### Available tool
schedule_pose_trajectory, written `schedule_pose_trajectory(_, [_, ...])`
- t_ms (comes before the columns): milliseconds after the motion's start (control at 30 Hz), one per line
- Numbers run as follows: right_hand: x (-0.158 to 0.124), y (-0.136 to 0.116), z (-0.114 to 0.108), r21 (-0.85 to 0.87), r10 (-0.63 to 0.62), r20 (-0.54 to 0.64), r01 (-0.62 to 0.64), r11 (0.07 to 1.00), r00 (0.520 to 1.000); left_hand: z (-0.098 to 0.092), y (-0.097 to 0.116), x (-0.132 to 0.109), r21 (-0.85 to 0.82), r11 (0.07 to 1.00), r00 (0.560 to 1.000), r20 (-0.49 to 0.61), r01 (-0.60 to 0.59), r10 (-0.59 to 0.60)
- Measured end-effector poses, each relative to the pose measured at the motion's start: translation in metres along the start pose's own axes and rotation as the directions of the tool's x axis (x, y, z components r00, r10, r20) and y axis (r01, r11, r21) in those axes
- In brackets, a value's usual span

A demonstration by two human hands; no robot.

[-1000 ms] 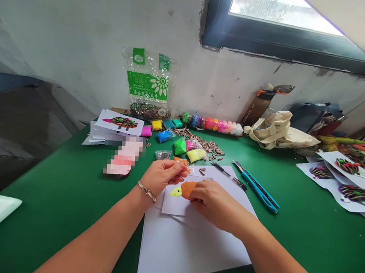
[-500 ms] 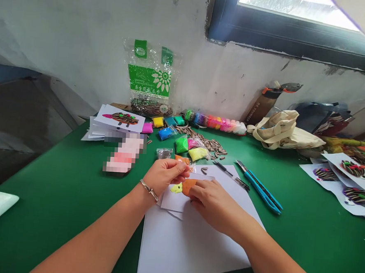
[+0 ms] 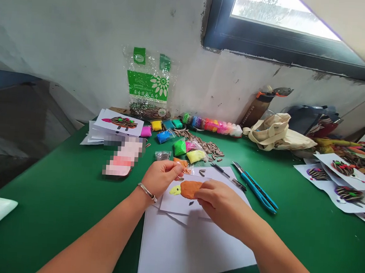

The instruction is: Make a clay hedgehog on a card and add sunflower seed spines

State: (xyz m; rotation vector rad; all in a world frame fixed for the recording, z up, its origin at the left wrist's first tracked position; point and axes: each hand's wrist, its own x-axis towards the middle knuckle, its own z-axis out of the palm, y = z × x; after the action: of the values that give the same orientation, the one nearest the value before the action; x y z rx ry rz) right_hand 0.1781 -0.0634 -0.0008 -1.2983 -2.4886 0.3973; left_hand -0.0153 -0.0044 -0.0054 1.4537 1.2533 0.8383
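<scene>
A white card (image 3: 175,208) bears a flat clay animal with an orange body (image 3: 189,190) and a yellow head (image 3: 175,190) with a dark eye. A small dark piece (image 3: 191,203) lies below the body. My left hand (image 3: 159,178), a bracelet at its wrist, is pinched closed above the card's upper left. By its fingertips shows a sunflower seed (image 3: 181,179); whether they grip it I cannot tell. My right hand (image 3: 217,200) is closed at the body's right end, its fingertips partly hidden. Under the card lie white sheets (image 3: 169,251).
Clay packets, including green (image 3: 179,147) and yellow (image 3: 196,156), lie behind the hands near loose sunflower seeds (image 3: 211,147). A pen (image 3: 228,175) and blue utility knife (image 3: 256,190) lie right. Finished cards (image 3: 349,194) and a cloth bag (image 3: 272,131) are farther right; a seed bag (image 3: 148,85) stands behind.
My right hand has shifted slightly right and down, uncovering more of the orange body and the dark piece beneath it. My left hand stays pinched in nearly the same place. The view has shifted slightly.
</scene>
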Motion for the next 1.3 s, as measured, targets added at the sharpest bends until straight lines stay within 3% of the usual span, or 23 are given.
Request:
schedule_pose_trajectory(133, [-0.012,-0.007,0.005,-0.106,0.052,0.055,-0.046,0.993,0.997,-0.003,-0.004,-0.001,0.487,0.858,0.982,0.006,-0.166,0.187])
schedule_pose_trajectory(233, [-0.017,-0.009,0.016,-0.151,0.142,0.056,-0.132,0.98,0.988,-0.003,-0.007,-0.002,0.614,0.753,0.966,0.06,-0.234,0.252])
schedule_pose_trajectory(433, [-0.019,-0.008,0.031,-0.159,0.122,0.02,-0.117,0.98,0.992,-0.003,-0.001,-0.008,0.685,0.659,0.948,0.174,-0.311,0.266])
schedule_pose_trajectory(600, [-0.02,-0.005,0.037,-0.17,0.072,-0.013,-0.073,0.983,0.997,-0.005,0.011,-0.021,0.735,0.556,0.92,0.343,-0.388,0.188])
schedule_pose_trajectory(767, [-0.02,-0.002,0.038,-0.154,0.063,-0.021,-0.065,0.986,0.998,-0.001,0.01,-0.031,0.738,0.513,0.89,0.434,-0.439,0.137])
schedule_pose_trajectory(900, [-0.02,0.0,0.039,-0.149,0.045,0.0,-0.045,0.988,0.999,0.002,-0.006,-0.045,0.728,0.518,0.878,0.468,-0.45,0.105])
schedule_pose_trajectory(1033, [-0.019,0.0,0.04,-0.142,0.037,0.012,-0.035,0.989,0.999,0.008,-0.023,-0.058,0.719,0.548,0.899,0.403,-0.428,0.173])
schedule_pose_trajectory(1300, [-0.019,-0.001,0.039,-0.09,0.077,0.042,-0.073,0.993,0.996,0.019,-0.031,-0.06,0.688,0.592,0.905,0.371,-0.42,0.21])
